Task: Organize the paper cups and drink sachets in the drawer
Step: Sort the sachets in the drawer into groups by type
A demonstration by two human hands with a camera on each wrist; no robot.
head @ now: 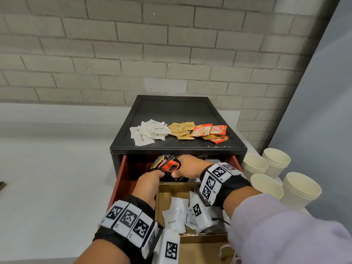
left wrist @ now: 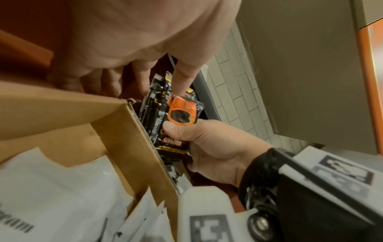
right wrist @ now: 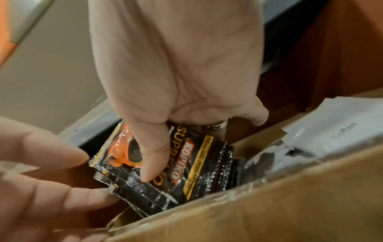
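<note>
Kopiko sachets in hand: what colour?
Black with an orange cup picture, on the Kopiko sachets; right wrist view.

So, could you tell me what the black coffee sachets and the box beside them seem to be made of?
Black coffee sachets: probably glossy foil or plastic laminate; they glint and have crimped edges. Box: brown cardboard, matte, with a rough, frayed top edge.

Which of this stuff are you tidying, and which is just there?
For the job:
black coffee sachets, gripped by right hand and left hand
white cream sachets
drawer
paper cups
sugar sachets
orange creamer sachets

Just there:
cardboard box
brick wall
</note>
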